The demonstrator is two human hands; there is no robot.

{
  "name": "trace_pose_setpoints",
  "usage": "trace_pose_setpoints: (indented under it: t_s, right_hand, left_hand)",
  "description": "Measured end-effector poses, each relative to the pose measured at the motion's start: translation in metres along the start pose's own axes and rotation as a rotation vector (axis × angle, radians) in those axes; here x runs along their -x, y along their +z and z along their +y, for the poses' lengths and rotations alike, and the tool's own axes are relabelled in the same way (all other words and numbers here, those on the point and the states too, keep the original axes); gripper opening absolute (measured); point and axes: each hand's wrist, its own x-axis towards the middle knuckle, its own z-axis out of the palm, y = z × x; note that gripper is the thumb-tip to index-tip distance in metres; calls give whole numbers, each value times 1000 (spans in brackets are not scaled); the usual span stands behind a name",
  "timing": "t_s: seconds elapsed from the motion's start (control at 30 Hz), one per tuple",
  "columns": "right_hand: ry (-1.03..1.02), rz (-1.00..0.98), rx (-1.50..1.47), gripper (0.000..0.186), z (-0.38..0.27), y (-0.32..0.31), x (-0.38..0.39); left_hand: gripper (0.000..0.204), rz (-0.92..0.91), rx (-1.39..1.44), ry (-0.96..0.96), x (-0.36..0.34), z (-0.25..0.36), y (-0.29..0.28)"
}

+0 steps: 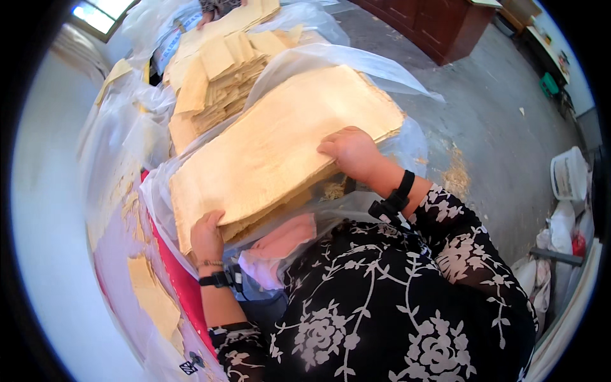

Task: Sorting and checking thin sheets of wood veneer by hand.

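A large, pale yellow rectangular sheet (280, 140) lies on top of a stack of similar thin sheets in front of me. Its near edge is lifted a little, and a shadowed gap shows under it. At the near left corner, my left hand (207, 235) is closed on the edge, thumb on top. My right hand (356, 153) grips the same edge farther right, its thumb and fingers pressed on the sheet. The fingers beneath are hidden. Clear plastic film (410, 149) surrounds the stack.
Smaller pieces are heaped in a pile (223, 76) beyond the stack. At the far end a co-worker's hand (205, 19) rests near more sheets. A pink cloth (280, 240) lies close to my body. Right are a dark red cabinet (433, 25) and a white bucket (568, 175).
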Motion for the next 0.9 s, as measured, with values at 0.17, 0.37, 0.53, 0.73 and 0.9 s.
trace_pose_setpoints:
  t_s: [0.17,0.37,0.53,0.73,0.9]
  right_hand:
    - [78,172,99,18,31,-13,35]
    - [123,15,71,22,26,-19,21]
    - [133,183,49,25,36,-9,33]
    - [331,435,216,42,66,-16,58]
    - [798,599,-1270,55,108,-13,71]
  left_hand:
    - [36,231,45,-24,14,1,33]
    - [41,242,4,-104,13,-19,43]
    - [40,335,97,-73,13,-21,44]
    - [35,397,65,-102,15,-14,47]
    - [36,481,98,-118,16,-16,62]
